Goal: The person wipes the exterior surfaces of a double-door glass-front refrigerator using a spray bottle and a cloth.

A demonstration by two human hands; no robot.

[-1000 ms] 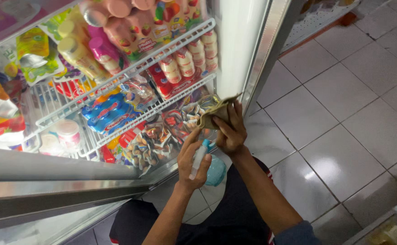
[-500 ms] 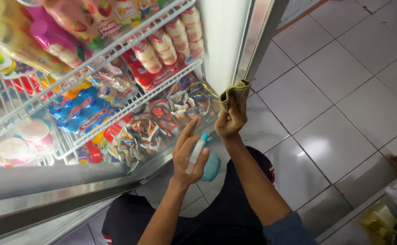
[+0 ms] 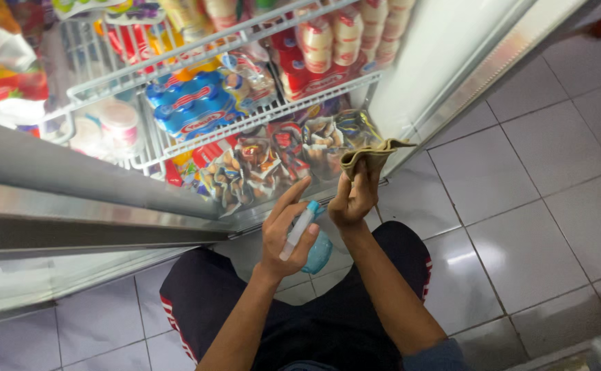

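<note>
I crouch before an open glass-door fridge [image 3: 444,62]. My left hand [image 3: 283,230] grips a light blue spray bottle [image 3: 308,237] with a white trigger, held low in front of the bottom shelf. To its right my right hand [image 3: 355,199] pinches an olive-brown cloth [image 3: 369,154], lifted near the fridge's lower right corner by the white side wall. Both hands are close together, just outside the lowest shelf of wrapped snack packs [image 3: 266,161].
White wire shelves [image 3: 197,62] hold small bottles, blue multipacks and cups. The open door's metal frame [image 3: 73,206] runs across the left. My knees in dark shorts [image 3: 328,323] rest over pale floor tiles [image 3: 541,199] that spread to the right.
The view has dropped and shifted, so the shelves sit higher in frame. My right hand with the cloth stays near the fridge's lower right corner; the spray bottle remains in my left hand.
</note>
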